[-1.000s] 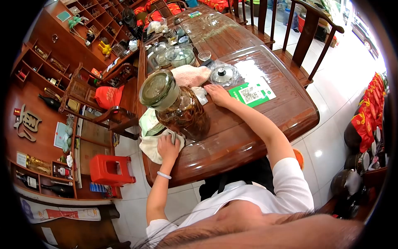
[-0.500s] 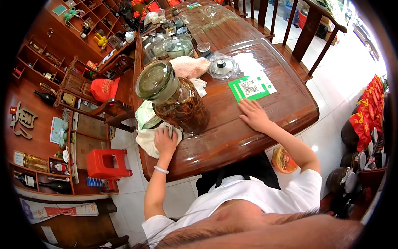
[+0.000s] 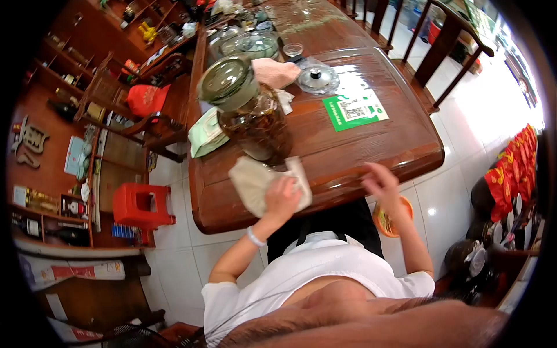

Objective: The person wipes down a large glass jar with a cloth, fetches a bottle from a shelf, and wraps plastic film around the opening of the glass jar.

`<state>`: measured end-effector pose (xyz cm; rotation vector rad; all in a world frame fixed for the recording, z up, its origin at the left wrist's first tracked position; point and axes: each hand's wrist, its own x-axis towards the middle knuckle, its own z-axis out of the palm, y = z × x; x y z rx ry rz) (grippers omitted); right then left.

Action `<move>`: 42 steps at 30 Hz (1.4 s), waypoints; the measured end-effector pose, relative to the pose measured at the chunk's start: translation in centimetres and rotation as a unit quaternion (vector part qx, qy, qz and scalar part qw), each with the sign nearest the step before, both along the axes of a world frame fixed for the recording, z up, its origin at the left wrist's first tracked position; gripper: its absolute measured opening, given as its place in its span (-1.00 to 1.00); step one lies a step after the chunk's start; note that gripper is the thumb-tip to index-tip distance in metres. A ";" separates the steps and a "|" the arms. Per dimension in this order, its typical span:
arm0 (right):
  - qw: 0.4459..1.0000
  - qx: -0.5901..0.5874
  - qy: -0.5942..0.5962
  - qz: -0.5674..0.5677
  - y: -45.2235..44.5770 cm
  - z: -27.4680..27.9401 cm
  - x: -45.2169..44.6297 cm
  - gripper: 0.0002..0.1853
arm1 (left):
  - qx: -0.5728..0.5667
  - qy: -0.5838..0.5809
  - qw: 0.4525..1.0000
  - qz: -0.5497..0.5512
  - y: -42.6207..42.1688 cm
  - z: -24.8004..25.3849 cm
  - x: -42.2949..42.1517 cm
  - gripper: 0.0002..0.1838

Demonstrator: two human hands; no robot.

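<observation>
My left hand (image 3: 282,198), with a pale band on its wrist, presses down on a cream cloth (image 3: 249,180) near the table's front edge, fingers curled into it. Just beyond the cloth a large glass jar (image 3: 255,130) stands upright, stoppered with glass and filled with dark strands in liquid. My right hand (image 3: 383,184) hovers by the table's edge, holding nothing, its fingers apart and slightly blurred. Farther in lies a green-and-white QR code card (image 3: 355,110).
On the polished wooden table (image 3: 400,139) are a folded green cloth (image 3: 208,133), a pink cloth (image 3: 275,73), a metal lid (image 3: 317,78) in plastic and glass bowls (image 3: 258,43). A red stool (image 3: 142,206) stands left; wooden chairs (image 3: 435,58) line the right side.
My left hand has slid the cloth rightward along the front of the table, away from the jar's left side. My right hand has lifted off the tabletop and drawn back toward me.
</observation>
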<state>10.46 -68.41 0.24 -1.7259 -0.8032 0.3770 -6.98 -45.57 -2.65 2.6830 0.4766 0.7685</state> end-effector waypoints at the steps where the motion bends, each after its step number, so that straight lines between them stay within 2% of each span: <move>1: 0.996 0.038 -0.004 0.083 2.2 0.4 -1.7 -0.30 | -0.080 -0.043 0.995 -0.035 -1.5 0.4 1.1 -0.77; 2: 0.987 0.033 0.030 0.157 3.8 0.1 -2.7 -0.08 | -0.228 -0.085 0.969 -0.053 -2.9 0.4 2.2 -0.78; 3: 0.983 0.038 0.022 0.179 5.3 0.3 -3.6 0.02 | -0.368 -0.130 0.918 -0.071 -4.0 0.5 3.3 -0.78; 5: 0.978 0.117 -0.061 0.162 8.0 -0.5 -4.7 0.04 | -0.619 -0.094 0.779 -0.022 -5.1 3.7 4.7 -0.72; 6: 0.979 0.109 -0.028 0.172 8.4 -0.2 -4.3 0.02 | -0.617 -0.109 0.780 -0.009 -4.9 3.8 4.6 -0.72; 8: 0.980 0.076 -0.006 0.186 9.0 1.5 -2.9 -0.08 | -0.763 -0.166 0.618 -0.091 -4.3 4.1 4.6 -0.61; 9: 0.979 0.101 -0.039 0.175 9.2 1.7 -2.1 -0.17 | -0.751 -0.163 0.623 -0.145 -3.7 3.6 4.3 -0.53; 11: 0.965 0.115 -0.194 0.136 9.9 2.4 -0.3 -0.18 | -0.629 -0.217 0.721 -0.193 -3.2 4.9 3.4 -0.56; 13: 0.947 0.109 -0.296 0.055 11.1 4.1 1.3 -0.17 | -0.400 -0.215 0.884 -0.113 -1.1 3.9 2.1 -0.61; 14: 0.962 0.087 -0.258 0.021 11.8 5.0 1.6 -0.15 | -0.414 -0.229 0.877 -0.088 -0.2 3.8 1.3 -0.69; 15: 0.962 0.089 -0.258 0.018 12.4 4.4 2.3 -0.15 | -0.472 -0.242 0.845 -0.076 0.8 3.4 0.3 -0.73; 16: 0.957 0.016 -0.285 0.044 13.1 2.8 3.3 -0.15 | -0.444 -0.247 0.861 -0.035 2.1 3.2 -0.7 -0.77; 17: 0.946 -0.056 -0.311 0.069 13.9 1.0 4.0 -0.16 | -0.332 -0.250 0.910 0.012 3.8 2.8 -1.5 -0.81; 18: 0.917 -0.158 -0.361 0.062 14.2 -1.0 3.7 -0.19 | -0.266 -0.250 0.931 0.032 5.7 3.1 -2.5 -0.83; 19: 0.875 -0.141 -0.462 0.027 14.6 -2.5 3.4 -0.23 | -0.231 -0.260 0.936 0.052 7.2 4.0 -3.3 -0.83; 21: 0.881 -0.124 -0.456 0.015 15.9 -2.9 4.0 -0.29 | -0.092 -0.268 0.955 0.091 11.3 4.5 -4.3 -0.83; 22: 0.881 -0.124 -0.456 0.014 16.6 -2.8 4.6 -0.29 | -0.106 -0.246 0.956 0.122 13.0 5.3 -4.6 -0.79; 23: 0.886 -0.124 -0.447 0.008 17.6 -2.7 5.1 -0.32 | 0.009 -0.219 0.965 0.146 15.6 4.9 -4.7 -0.72; 24: 0.891 -0.123 -0.438 0.002 18.5 -2.8 5.4 -0.35 | 0.050 -0.169 0.969 0.174 17.8 4.8 -4.9 -0.64; 31: 0.891 -0.106 -0.440 -0.031 21.2 -3.0 6.4 -0.42 | 0.050 -0.047 0.993 0.094 28.1 2.8 -3.2 -0.48; 33: 0.886 -0.097 -0.452 -0.036 20.9 -2.8 6.1 -0.39 | -0.008 -0.024 0.998 0.050 30.6 2.0 -2.7 -0.43; 34: 0.887 -0.096 -0.450 -0.039 20.9 -2.7 5.9 -0.38 | -0.176 -0.020 0.983 0.039 30.6 2.9 -2.6 -0.39; 35: 0.888 -0.095 -0.448 -0.044 20.8 -2.6 5.8 -0.36 | -0.176 -0.022 0.983 0.038 30.9 2.9 -2.4 -0.39; 37: 0.887 -0.094 -0.450 -0.046 20.9 -2.8 5.9 -0.33 | -0.296 0.013 0.955 -0.007 31.3 3.0 -2.2 -0.41; 38: 0.885 -0.088 -0.454 -0.047 20.9 -2.9 5.9 -0.33 | -0.296 0.014 0.955 -0.009 31.5 2.6 -2.1 -0.41; 40: 0.884 -0.083 -0.457 -0.050 20.9 -3.1 5.9 -0.32 | -0.031 0.049 0.998 0.027 31.0 1.8 -2.0 -0.45; 41: 0.883 -0.084 -0.460 -0.049 20.9 -3.2 6.0 -0.32 | -0.031 0.050 0.998 0.025 30.7 1.7 -2.0 -0.45; 42: 0.882 -0.085 -0.462 -0.047 21.0 -3.2 6.1 -0.32 | -0.189 -0.004 0.982 0.026 30.3 1.5 -2.0 -0.52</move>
